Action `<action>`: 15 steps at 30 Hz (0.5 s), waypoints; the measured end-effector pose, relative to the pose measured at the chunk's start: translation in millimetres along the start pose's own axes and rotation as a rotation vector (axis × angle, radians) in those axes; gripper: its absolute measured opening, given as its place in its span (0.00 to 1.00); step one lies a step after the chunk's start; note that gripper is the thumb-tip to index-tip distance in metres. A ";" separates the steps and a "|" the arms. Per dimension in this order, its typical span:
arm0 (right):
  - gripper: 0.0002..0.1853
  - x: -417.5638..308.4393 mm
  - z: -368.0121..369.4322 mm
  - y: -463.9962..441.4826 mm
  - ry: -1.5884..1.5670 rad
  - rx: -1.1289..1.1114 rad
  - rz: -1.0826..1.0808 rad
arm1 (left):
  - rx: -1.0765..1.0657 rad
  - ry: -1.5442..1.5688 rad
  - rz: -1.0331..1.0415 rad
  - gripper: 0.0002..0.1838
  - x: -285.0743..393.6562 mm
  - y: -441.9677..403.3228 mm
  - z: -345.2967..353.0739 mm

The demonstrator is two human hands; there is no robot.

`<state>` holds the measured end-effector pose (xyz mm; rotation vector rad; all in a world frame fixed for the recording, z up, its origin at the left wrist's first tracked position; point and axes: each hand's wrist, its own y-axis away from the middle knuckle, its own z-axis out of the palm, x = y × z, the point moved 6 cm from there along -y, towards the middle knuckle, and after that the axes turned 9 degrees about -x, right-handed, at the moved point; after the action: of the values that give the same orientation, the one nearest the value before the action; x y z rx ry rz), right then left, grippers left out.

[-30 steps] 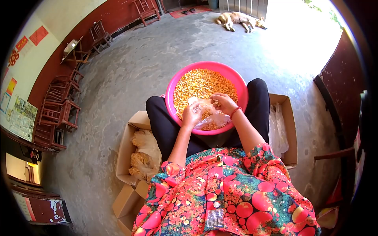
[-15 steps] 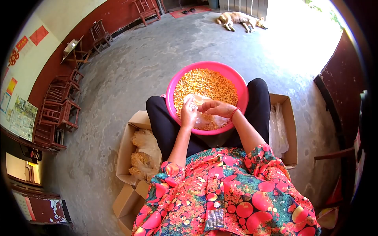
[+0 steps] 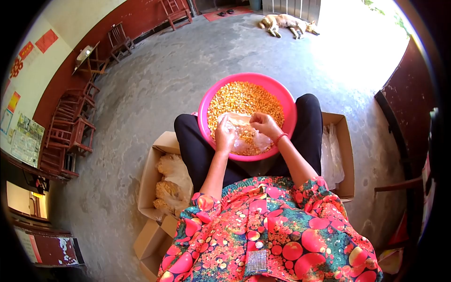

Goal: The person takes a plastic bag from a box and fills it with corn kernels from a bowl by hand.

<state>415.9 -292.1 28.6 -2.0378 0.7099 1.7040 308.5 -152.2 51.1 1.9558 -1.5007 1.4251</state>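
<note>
A pink basin [image 3: 287,123] rests between my knees, holding many yellow corn kernels [image 3: 244,97]. Inside its near half lies a clear plastic bag [image 3: 245,133] with some kernels in or under it. My left hand [image 3: 225,135] grips the left edge of the bag, thumb and fingers pressed together. At the bag's right upper edge, my right hand [image 3: 265,125] is closed, its fingertips pinched on the plastic. A red band circles the right wrist.
An open carton [image 3: 147,188] with filled bags stands at my left; another [image 3: 346,155] with clear plastic bags is at my right. A dog [image 3: 287,23] lies on the floor ahead. Wooden chairs [image 3: 77,136] line the left wall.
My right hand went left across to my left hand, then back right, and its fingers have closed at the bag's edge. The bag is spread wider between the hands than half a second ago.
</note>
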 end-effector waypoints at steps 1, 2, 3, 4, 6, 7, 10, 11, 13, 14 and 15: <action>0.07 -14.5 6.7 6.5 0.188 -0.051 -0.083 | -0.004 -0.012 0.006 0.26 0.0 -0.3 0.2; 0.08 -23.9 14.0 12.6 0.377 -0.103 -0.167 | -0.004 -0.010 0.005 0.26 -1.0 -0.4 0.7; 0.08 -23.1 15.3 16.1 0.380 -0.104 -0.166 | -0.001 -0.010 -0.011 0.26 -4.0 -0.7 1.4; 0.09 -23.9 19.6 19.8 0.603 -0.127 -0.184 | 0.004 -0.010 -0.028 0.25 -6.9 -1.0 2.0; 0.10 -22.4 24.5 28.3 0.914 -0.110 -0.147 | 0.014 0.000 -0.013 0.25 -8.5 -1.7 3.2; 0.10 -19.9 26.0 28.9 0.918 -0.120 -0.152 | 0.022 0.005 0.002 0.25 -8.3 -1.4 2.8; 0.10 3.2 26.3 25.5 1.097 -0.270 0.078 | -0.006 -0.023 -0.053 0.27 -6.6 -0.5 3.2; 0.10 4.1 24.9 24.0 1.105 -0.284 0.070 | 0.009 -0.020 -0.062 0.27 -5.7 -0.6 1.4; 0.10 -8.1 19.2 23.3 0.717 -0.244 -0.005 | 0.000 -0.016 -0.074 0.27 -5.4 0.1 2.5; 0.08 -12.3 14.2 22.0 0.545 -0.213 -0.048 | 0.038 -0.025 -0.061 0.27 -3.7 1.0 1.2; 0.08 -11.9 7.8 18.1 0.481 -0.158 -0.052 | 0.048 -0.021 -0.066 0.27 -5.2 0.8 0.8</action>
<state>397.2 -300.4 39.3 -2.5912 0.6701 1.2812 308.4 -150.1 46.2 2.0355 -1.4097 1.4295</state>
